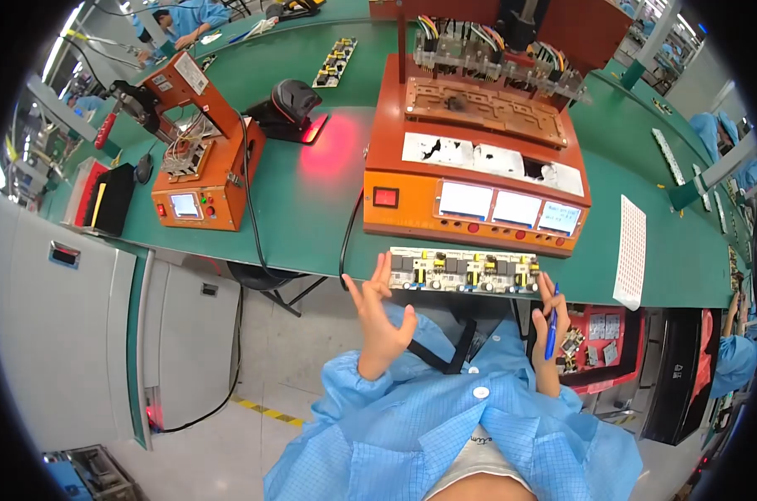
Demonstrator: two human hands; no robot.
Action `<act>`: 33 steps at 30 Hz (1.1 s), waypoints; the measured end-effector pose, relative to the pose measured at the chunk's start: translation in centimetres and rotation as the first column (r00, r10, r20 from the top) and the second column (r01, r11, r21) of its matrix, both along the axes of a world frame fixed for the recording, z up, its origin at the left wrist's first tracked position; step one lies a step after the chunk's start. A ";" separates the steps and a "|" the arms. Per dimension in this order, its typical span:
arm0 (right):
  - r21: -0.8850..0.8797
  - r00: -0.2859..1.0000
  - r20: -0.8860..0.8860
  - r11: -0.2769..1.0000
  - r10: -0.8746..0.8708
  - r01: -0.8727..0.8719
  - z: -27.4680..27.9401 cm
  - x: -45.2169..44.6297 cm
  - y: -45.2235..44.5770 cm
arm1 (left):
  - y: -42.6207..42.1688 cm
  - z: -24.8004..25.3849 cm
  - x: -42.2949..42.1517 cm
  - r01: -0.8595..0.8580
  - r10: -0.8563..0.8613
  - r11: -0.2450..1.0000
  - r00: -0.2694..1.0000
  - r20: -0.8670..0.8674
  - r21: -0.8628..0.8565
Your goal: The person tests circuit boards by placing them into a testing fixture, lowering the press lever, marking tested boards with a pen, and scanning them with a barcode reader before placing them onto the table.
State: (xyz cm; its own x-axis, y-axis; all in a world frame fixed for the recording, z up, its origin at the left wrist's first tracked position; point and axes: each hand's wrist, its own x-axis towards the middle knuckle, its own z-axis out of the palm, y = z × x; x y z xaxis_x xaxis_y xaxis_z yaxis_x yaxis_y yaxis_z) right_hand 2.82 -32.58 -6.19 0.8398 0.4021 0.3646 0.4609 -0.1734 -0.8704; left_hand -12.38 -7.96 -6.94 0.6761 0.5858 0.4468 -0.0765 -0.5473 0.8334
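A long circuit board full of components lies at the front edge of the green table, just below the large orange test machine. My left hand has its fingers spread, with fingertips at the board's left end. At the opposite end, the fingers of my right hand rest by the board's right edge. A blue pen is held in that hand, pointing down. Whether either hand bears the board's weight, I cannot tell.
A smaller orange tester and a barcode scanner glowing red stand to the left. Another circuit board lies behind. On the right are a sheet of red-marked stickers and a red bin holding parts. Co-workers sit farther off.
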 end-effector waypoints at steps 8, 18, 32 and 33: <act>-0.221 0.787 0.609 0.932 -0.098 0.287 5.2 4.3 2.9 | 0.6 -1.9 1.0 -0.085 0.095 0.985 0.994 -0.057 0.151; 0.105 0.703 -0.382 0.784 0.600 -0.612 7.8 2.3 14.2 | 0.6 -3.3 1.4 -0.178 0.179 0.942 0.984 0.024 0.283; -0.169 0.713 -0.062 0.697 0.698 -0.697 4.9 0.4 19.2 | 0.7 -3.3 1.3 -0.123 0.148 0.943 0.987 -0.059 0.309; -0.174 0.706 -0.058 0.690 0.705 -0.703 4.9 0.4 19.4 | 0.7 -3.3 1.3 -0.123 0.149 0.943 0.987 -0.064 0.311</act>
